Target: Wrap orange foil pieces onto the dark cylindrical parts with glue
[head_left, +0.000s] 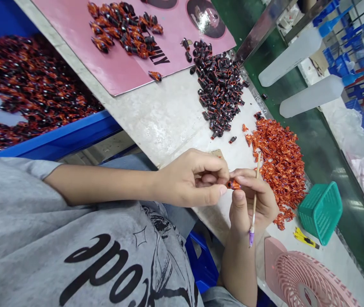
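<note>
- Far left, a blue bin (57, 132) heaped with orange-and-black wrapped pieces (25, 94), and above it a pink board (121, 68) carrying a smaller cluster (122, 30) of the same.
- Now the left hand (191, 181): thumb and fingers pinched nearly closed on a small orange-and-black piece (234, 184), which sits right at the fingertips.
- The right hand (252, 204) meets it there, fingers curled and touching that same piece from the other side, a thin wooden stick (254, 204) with a purple end held against them.
- On the bench (169, 123) beyond: a heap of black rolled pieces (218, 89), then a heap of orange wrappers (279, 175) just beside the right hand.
- Over to the right, a teal plastic basket (321, 213), a yellow utility knife (306, 238) and a pink fan (310, 281).
</note>
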`<action>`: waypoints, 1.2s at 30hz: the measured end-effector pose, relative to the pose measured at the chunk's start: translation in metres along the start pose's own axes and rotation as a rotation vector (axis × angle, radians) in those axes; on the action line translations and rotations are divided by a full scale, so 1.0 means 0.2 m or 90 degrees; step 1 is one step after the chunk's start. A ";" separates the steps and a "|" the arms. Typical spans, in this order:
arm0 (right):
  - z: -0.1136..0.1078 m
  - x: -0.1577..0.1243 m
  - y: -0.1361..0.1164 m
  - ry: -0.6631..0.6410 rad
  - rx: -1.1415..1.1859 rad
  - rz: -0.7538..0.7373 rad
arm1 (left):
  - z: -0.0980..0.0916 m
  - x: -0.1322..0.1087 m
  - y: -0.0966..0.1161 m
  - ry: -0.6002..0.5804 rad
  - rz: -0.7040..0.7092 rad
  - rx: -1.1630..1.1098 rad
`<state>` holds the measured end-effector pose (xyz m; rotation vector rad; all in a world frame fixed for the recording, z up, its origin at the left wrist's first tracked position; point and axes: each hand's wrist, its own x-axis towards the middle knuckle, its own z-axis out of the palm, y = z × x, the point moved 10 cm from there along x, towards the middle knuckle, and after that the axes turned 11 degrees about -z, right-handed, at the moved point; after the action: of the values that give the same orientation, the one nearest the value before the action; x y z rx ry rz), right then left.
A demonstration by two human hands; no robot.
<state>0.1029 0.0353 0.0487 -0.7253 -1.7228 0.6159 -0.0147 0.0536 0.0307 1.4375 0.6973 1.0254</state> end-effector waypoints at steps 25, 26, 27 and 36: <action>-0.16 -0.06 0.31 0.122 -0.117 0.211 | -0.90 0.04 -0.05 0.446 0.022 0.786; -0.19 -0.06 0.32 0.143 -0.123 0.208 | -0.97 0.04 -0.08 0.450 -0.011 0.808; -0.21 -0.06 0.33 0.160 -0.129 0.202 | -1.02 0.04 -0.11 0.447 -0.039 0.826; -0.23 -0.05 0.38 0.098 -0.213 0.221 | -0.80 0.19 -0.17 0.317 -0.016 0.869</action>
<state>0.1619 0.0806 0.0000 -1.2936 -1.5849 0.4931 -0.1359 0.1638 -0.0052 2.2796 2.0156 0.8721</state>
